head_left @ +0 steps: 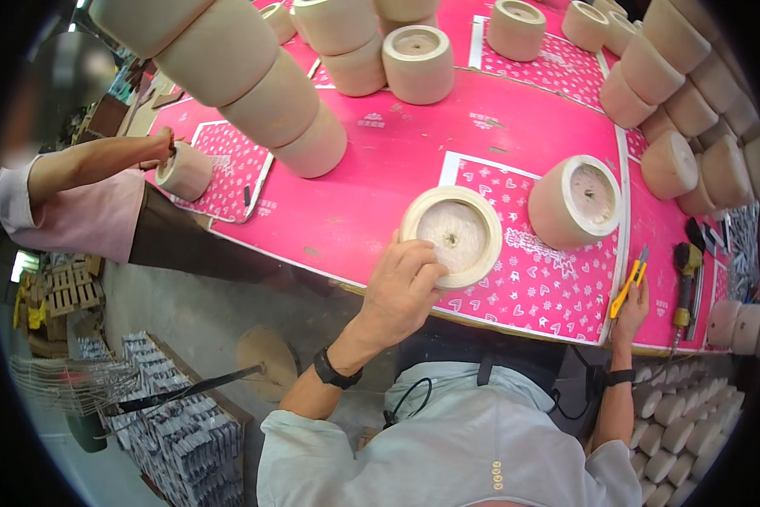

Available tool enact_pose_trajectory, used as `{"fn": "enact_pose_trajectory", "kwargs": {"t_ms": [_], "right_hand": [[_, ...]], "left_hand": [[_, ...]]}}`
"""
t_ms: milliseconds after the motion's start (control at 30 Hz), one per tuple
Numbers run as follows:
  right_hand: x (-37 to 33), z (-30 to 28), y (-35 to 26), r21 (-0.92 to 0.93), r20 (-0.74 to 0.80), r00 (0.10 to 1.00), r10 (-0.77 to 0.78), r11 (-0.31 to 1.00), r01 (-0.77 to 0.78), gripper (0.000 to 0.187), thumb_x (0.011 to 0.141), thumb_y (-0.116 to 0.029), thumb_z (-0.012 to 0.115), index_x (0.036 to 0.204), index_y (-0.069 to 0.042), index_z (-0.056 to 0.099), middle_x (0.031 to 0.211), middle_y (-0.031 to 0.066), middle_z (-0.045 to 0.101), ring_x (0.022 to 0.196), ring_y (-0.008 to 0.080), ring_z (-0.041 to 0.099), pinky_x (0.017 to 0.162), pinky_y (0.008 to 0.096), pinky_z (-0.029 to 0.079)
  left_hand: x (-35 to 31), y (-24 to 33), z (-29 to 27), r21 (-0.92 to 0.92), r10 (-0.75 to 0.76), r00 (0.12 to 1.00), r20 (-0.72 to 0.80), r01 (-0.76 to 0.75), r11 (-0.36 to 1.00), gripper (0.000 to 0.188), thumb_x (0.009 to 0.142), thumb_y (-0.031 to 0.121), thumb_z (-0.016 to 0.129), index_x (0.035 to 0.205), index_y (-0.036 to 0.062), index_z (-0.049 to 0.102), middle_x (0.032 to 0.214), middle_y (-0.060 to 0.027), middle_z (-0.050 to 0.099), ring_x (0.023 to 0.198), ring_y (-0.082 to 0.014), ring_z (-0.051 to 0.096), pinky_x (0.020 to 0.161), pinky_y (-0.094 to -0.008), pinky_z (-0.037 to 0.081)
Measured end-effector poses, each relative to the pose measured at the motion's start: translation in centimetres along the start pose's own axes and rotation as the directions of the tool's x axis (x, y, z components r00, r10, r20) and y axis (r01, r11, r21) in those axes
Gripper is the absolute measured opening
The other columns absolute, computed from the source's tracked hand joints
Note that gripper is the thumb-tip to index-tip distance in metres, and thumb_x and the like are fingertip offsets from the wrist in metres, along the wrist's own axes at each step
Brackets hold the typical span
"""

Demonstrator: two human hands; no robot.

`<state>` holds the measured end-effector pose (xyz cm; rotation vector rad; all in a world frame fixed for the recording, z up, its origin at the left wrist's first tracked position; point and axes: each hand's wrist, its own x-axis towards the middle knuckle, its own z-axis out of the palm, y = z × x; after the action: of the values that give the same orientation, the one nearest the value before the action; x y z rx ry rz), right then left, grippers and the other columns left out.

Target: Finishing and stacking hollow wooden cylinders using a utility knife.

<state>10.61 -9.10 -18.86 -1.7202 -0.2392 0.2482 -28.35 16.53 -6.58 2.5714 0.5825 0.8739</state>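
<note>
My left hand [401,287] is closed on the rim of a round pale wooden cylinder [454,230], tipped so its recessed end with a small centre hole faces up. This cylinder sits over a pink patterned mat [557,291] by the table's near edge. In my right hand [631,313] is a yellow utility knife [629,286], its blade pointing away from me, at the mat's right side. A second wooden cylinder [559,207], similar in shape, rests tilted on the mat between my hands and farther back.
Stacked wooden cylinders [270,106] rise at the left, with more [692,110] piled at the right. Right of my knife lies a power drill [686,283]. Across the left corner, a co-worker [84,198] touches another cylinder [185,173]. A stand fan [71,384] is lower left.
</note>
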Motion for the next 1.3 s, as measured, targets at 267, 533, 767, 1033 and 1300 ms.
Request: {"fn": "enact_pose_trajectory", "kwargs": {"t_ms": [267, 533, 767, 1033, 1300], "right_hand": [[-0.2, -0.3, -0.2, 0.008, 0.044, 0.998, -0.034, 0.999, 0.034, 0.040, 0.102, -0.020, 0.051, 0.137, 0.000, 0.048, 0.089, 0.0044, 0.062, 0.069, 0.0080, 0.057, 0.058, 0.0224, 0.048], [-1.6, -1.9, -8.7, 0.141, 0.052, 0.998, 0.024, 0.990, -0.031, 0.042, 0.100, -0.016, 0.049, 0.139, -0.001, 0.048, 0.082, 0.0029, 0.059, 0.061, 0.0103, 0.058, 0.054, 0.0223, 0.049], [-5.7, 3.1, -25.3, -0.336, 0.812, 0.584, -0.007, 0.812, 0.477, 0.040, 0.092, -0.011, 0.056, 0.129, 0.003, 0.056, 0.093, 0.0121, 0.067, 0.068, 0.0176, 0.064, 0.060, 0.0323, 0.052], [-7.9, 12.4, -29.5, -0.137, 0.990, 0.137, 0.030, 0.420, 0.897, 0.032, 0.083, -0.007, 0.064, 0.115, 0.001, 0.064, 0.079, 0.0199, 0.065, 0.066, 0.0343, 0.063, 0.059, 0.0422, 0.049], [-9.8, 15.1, -30.1, -0.156, 0.975, 0.115, 0.189, 0.217, 0.964, 0.019, 0.073, -0.001, 0.062, 0.092, 0.003, 0.065, 0.070, 0.0220, 0.064, 0.068, 0.0375, 0.066, 0.060, 0.0448, 0.053]], "left_hand": [[0.8, 2.3, 1.2, -0.084, -0.050, 0.998, 0.049, 0.054, 0.995, 0.046, 0.068, 0.006, 0.082, 0.108, 0.0035, 0.059, 0.119, -0.0167, 0.052, 0.119, -0.0348, 0.051, 0.099, -0.0419, 0.044], [1.7, 0.7, 4.5, -0.538, -0.519, 0.855, 0.000, 0.437, 0.721, 0.054, 0.095, 0.009, 0.055, 0.144, -0.0026, 0.036, 0.138, -0.0239, 0.044, 0.130, -0.0306, 0.044, 0.108, -0.0380, 0.036], [3.4, 1.7, 6.8, -0.524, -0.368, 0.918, 0.145, 0.387, 0.759, 0.047, 0.095, 0.007, 0.047, 0.140, -0.0036, 0.042, 0.135, -0.0213, 0.049, 0.128, -0.0287, 0.047, 0.108, -0.0370, 0.035], [3.3, 2.0, 7.9, -0.617, -0.352, 0.931, 0.095, 0.332, 0.713, 0.048, 0.095, 0.012, 0.046, 0.140, -0.0034, 0.043, 0.135, -0.0203, 0.049, 0.127, -0.0287, 0.046, 0.109, -0.0371, 0.033], [3.1, 2.0, 8.2, -0.627, -0.353, 0.934, 0.050, 0.305, 0.717, 0.048, 0.094, 0.013, 0.045, 0.140, -0.0035, 0.044, 0.135, -0.0204, 0.048, 0.127, -0.0295, 0.046, 0.110, -0.0381, 0.033]]}}
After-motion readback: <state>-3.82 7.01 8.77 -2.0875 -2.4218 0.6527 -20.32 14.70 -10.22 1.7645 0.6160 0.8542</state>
